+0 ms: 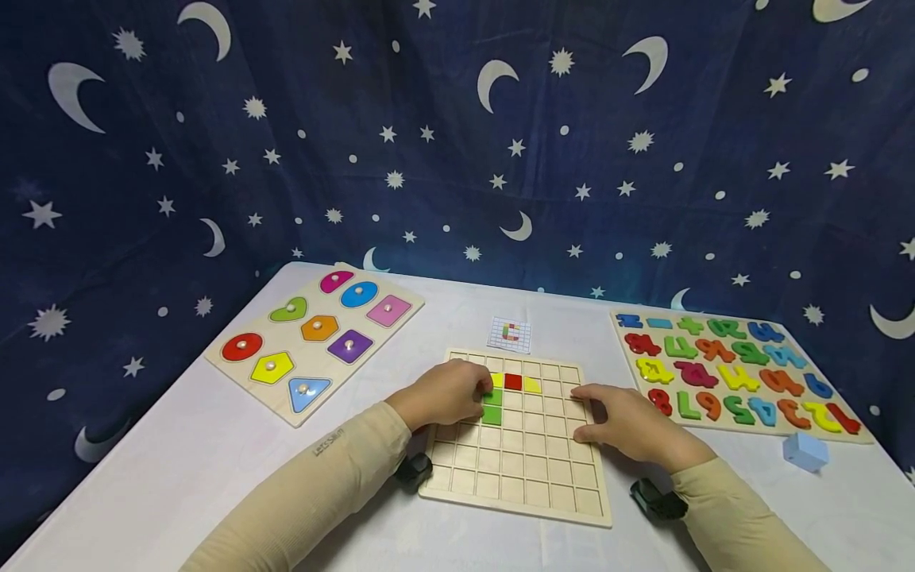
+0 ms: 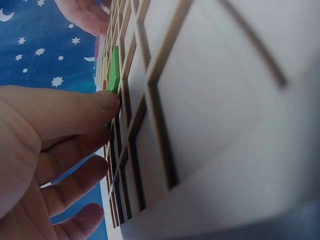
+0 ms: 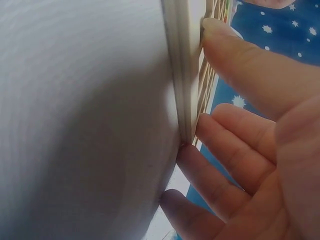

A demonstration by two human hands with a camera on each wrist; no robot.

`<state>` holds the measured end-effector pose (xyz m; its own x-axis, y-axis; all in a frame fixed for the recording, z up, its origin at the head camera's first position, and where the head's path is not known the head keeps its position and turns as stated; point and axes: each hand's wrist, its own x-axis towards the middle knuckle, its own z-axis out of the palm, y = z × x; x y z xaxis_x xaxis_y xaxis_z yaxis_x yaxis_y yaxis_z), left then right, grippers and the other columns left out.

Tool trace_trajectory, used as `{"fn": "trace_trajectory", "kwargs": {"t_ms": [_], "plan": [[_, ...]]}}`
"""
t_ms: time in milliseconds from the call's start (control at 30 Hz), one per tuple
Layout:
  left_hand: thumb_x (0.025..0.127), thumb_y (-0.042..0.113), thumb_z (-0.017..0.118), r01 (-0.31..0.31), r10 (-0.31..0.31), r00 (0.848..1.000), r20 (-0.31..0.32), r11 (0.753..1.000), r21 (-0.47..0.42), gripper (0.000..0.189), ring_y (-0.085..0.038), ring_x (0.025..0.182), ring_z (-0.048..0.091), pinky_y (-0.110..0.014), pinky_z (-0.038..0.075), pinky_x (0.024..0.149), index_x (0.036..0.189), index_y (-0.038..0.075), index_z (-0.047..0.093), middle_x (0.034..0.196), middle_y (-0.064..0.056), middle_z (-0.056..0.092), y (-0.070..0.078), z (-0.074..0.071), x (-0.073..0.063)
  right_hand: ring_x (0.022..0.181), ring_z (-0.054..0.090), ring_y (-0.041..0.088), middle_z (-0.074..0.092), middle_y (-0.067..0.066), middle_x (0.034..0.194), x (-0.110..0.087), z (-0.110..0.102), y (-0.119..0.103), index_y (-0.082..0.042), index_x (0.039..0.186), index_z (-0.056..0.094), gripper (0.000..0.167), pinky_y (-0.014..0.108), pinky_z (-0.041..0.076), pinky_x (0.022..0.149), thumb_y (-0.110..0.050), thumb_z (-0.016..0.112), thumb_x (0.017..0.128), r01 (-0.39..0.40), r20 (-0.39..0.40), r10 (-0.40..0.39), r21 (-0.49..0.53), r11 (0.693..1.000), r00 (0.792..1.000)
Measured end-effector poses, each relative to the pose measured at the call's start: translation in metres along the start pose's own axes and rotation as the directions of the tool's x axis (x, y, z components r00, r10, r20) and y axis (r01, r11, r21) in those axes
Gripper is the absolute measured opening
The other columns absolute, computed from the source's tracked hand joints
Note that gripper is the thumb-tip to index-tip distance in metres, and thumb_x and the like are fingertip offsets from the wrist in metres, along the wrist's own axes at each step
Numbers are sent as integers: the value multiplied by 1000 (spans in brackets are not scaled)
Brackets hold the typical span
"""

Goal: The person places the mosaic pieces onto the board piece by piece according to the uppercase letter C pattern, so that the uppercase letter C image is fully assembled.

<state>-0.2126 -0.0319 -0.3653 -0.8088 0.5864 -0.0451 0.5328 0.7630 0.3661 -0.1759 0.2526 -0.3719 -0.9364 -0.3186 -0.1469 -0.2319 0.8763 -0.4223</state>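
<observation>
A wooden grid board (image 1: 515, 465) lies on the table. In its upper left part sit two green tiles (image 1: 492, 415), a red tile (image 1: 513, 382) and yellow tiles (image 1: 532, 385) to either side of the red one. My left hand (image 1: 446, 393) reaches over the board's left side, thumb and forefinger at the left edge of the green tiles. The left wrist view shows the thumb tip against a green tile (image 2: 114, 70), the other fingers loosely bent. At the board's right edge rests my right hand (image 1: 629, 421), its thumb on the top face and its fingers spread along the side.
Behind the board lies a small pattern card (image 1: 511, 334). To the left is a knobbed shape puzzle (image 1: 286, 334); to the right, a number puzzle board (image 1: 686, 361) with a light blue block (image 1: 805, 451) near its front corner. A starry dark blue cloth (image 1: 443, 199) hangs behind the table.
</observation>
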Motion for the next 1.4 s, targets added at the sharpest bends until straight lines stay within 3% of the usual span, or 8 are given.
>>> {"fn": "trace_trajectory", "kwargs": {"t_ms": [333,533,767,1000,1233,1400], "plan": [[84,14,80,1,-1,1000,-7,1000,-2,23,-14,90,57,-33,48,92,105,11,72,97,3,68,0,0,1,130,47,46,54,22,140,1,0,0,-6,137,59,68,64,35,104,-37,83,81,-10,2,10,1,1000,1000],[85,15,79,48,-48,999,-3,998,-36,27,-16,97,59,-35,47,95,110,11,71,102,2,68,-4,-6,-4,129,47,46,55,22,139,2,0,0,-7,137,59,69,64,36,103,-39,83,81,-6,3,6,-1,1000,1000],[85,15,79,90,-91,996,-13,992,-92,33,-21,108,59,-39,45,101,117,8,71,112,-2,69,-12,-18,-18,129,47,46,55,22,138,1,0,0,-6,136,59,69,64,36,103,-39,83,80,-1,-1,1,-1,1000,1000],[85,16,81,162,-168,986,-25,976,-144,34,-21,104,57,-40,46,101,117,9,71,111,-2,68,-30,-24,-35,130,47,46,55,23,139,1,0,0,-6,136,59,69,64,36,103,-40,83,80,-8,3,8,-3,1000,1000],[84,15,81,236,-243,970,-27,958,-164,31,-20,95,57,-38,50,93,113,11,72,106,-2,67,-48,-25,-51,129,47,47,55,22,138,1,0,0,-7,136,59,70,64,36,103,-39,83,80,-2,-3,2,-1,1000,1000],[86,11,79,258,-263,965,0,949,-180,29,-21,101,59,-40,50,96,113,12,72,107,-1,67,-56,-21,-59,129,47,47,55,22,138,0,0,0,-7,136,59,69,64,36,103,-39,83,80,-5,-3,5,2,1000,1000]]}}
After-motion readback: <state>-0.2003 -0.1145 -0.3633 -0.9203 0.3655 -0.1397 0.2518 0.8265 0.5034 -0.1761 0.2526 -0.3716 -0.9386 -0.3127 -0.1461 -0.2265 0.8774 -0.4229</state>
